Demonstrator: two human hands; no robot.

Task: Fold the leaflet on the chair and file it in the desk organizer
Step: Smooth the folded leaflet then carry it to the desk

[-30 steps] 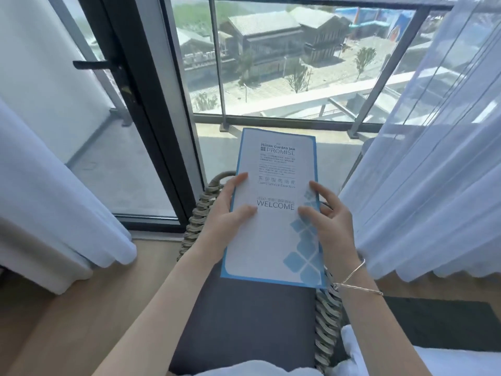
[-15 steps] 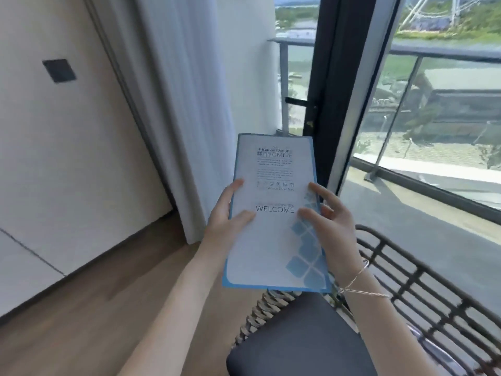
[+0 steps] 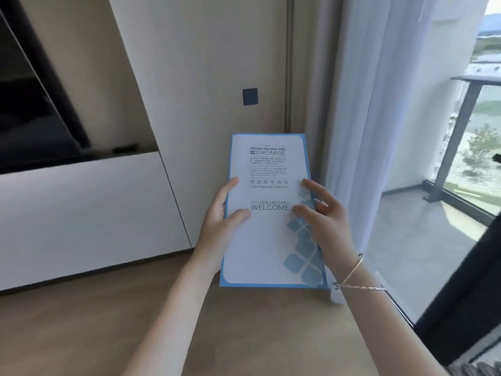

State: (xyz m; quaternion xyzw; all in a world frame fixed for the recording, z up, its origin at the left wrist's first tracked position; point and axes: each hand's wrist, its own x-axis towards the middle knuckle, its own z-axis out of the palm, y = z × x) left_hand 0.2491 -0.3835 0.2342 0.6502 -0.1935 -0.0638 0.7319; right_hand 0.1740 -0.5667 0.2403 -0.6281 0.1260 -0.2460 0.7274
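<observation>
The leaflet [image 3: 267, 213] is held up in mid-air, in front of the person, above the wooden floor [image 3: 108, 321], with a cream wall [image 3: 203, 63] beyond it and a sheer curtain [image 3: 379, 104] to its right; no desk organizer shows in this view. The left hand [image 3: 219, 221] grips the left edge, thumb laid flat across the front and fingers curled behind, out of sight; the right hand [image 3: 325, 221] holds the right edge more loosely, fingers half spread over the front, a thin bracelet [image 3: 352, 278] at the wrist.

The likeliest trouble, as I judge it, is a slip on the right side; the grip there looks light, and smooth paper could slide out or fan open if the hands shift. A hard pinch with the left thumb could crease the cover. A long sheet may also catch on the organizer's edge when filed, since it bends easily.

The leaflet looks closed to a tall narrow panel; white face, blue border, blue rounded squares climbing the lower right. It reads "Hilton Garden Inn PROMISE", "Guest Service Directory" and "WELCOME"; the small print is too fine to read. It sits flat and uncrumpled; a second layer peeps out at the right edge.
</observation>
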